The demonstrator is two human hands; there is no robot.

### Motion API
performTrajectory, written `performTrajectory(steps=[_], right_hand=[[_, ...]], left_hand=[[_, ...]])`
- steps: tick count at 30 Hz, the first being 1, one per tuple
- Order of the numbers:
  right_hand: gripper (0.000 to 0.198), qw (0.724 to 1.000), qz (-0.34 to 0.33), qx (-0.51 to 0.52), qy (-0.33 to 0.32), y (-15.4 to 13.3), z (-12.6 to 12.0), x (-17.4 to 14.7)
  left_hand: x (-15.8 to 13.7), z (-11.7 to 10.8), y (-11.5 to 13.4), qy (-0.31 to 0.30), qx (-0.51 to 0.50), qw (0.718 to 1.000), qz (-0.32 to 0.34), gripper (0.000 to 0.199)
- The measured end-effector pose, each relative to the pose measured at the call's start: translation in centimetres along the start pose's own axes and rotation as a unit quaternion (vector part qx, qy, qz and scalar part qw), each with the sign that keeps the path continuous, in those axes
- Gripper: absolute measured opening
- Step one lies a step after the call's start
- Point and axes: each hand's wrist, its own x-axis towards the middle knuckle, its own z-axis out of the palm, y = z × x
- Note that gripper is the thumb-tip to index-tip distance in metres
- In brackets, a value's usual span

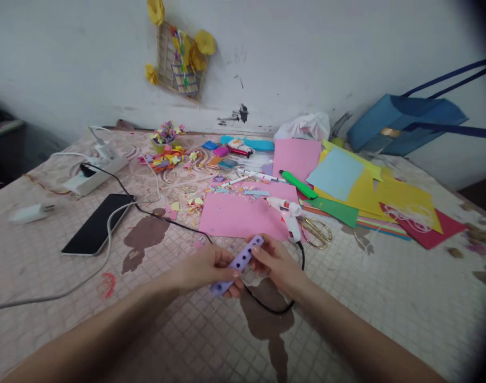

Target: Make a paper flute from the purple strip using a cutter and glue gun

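Observation:
Between my hands is a narrow lavender strip [238, 264] with a row of dark round spots, tilted up to the right. My left hand [211, 268] pinches its lower part between thumb and fingers. Near its upper end my right hand [273, 260] grips it too. Just beyond the hands lies a pink foam or paper sheet [231, 215]. A white glue gun [290, 215] rests at that sheet's right side, its black cord [283, 311] looping under my hands. Beside the gun lie gold-handled scissors [318, 233].
On the left are a phone-like black slab [99, 223], a white power strip [95, 175] and a charger plug [30, 213]. Paper scraps and a small tub [166, 141] stand farther back. Coloured sheets [350, 186], a green cutter [299, 184] and a blue bag [402, 125] are on the right.

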Motion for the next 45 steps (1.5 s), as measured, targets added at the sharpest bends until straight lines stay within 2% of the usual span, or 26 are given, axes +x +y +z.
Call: performTrajectory(steps=[6,11,16,19,24,33,36,39,45], right_hand=[[0.026,1.000,0.021,-0.004,0.001,-0.4,-0.4,-0.2],[0.028,1.000,0.015,0.013,-0.003,-0.7,-0.5,0.2],[0.027,1.000,0.002,0.016,0.018,-0.6,-0.3,0.2],[0.028,1.000,0.002,0.013,0.012,-0.5,-0.2,0.1],[0.032,1.000,-0.018,0.014,0.015,-0.7,-0.5,0.1],[0.028,0.998,-0.053,-0.010,-0.009,-1.5,-1.5,-0.2],[0.029,0.998,-0.055,0.002,-0.004,-1.8,-1.4,-0.3],[0.028,0.998,-0.055,0.012,-0.002,-1.9,-1.2,-0.4],[0.028,0.999,-0.036,0.015,-0.013,-0.9,-1.1,-0.2]], left_hand=[[0.3,0.8,-0.1,0.007,-0.016,1.000,-0.008,0.043],[0.4,0.8,-0.1,0.048,-0.031,0.998,-0.032,0.041],[0.5,1.1,0.3,0.053,0.047,0.997,0.012,0.035],[0.9,1.8,0.8,0.069,0.057,0.995,0.042,0.035],[1.5,3.4,1.1,0.126,0.032,0.991,0.018,0.039],[2.6,5.6,1.5,0.190,0.025,0.981,0.034,0.046],[1.7,5.8,1.3,0.202,0.045,0.977,0.056,0.044],[0.1,6.2,0.6,0.179,0.062,0.981,0.049,0.039],[-1.6,7.0,-1.4,0.198,0.015,0.980,0.027,0.036]])
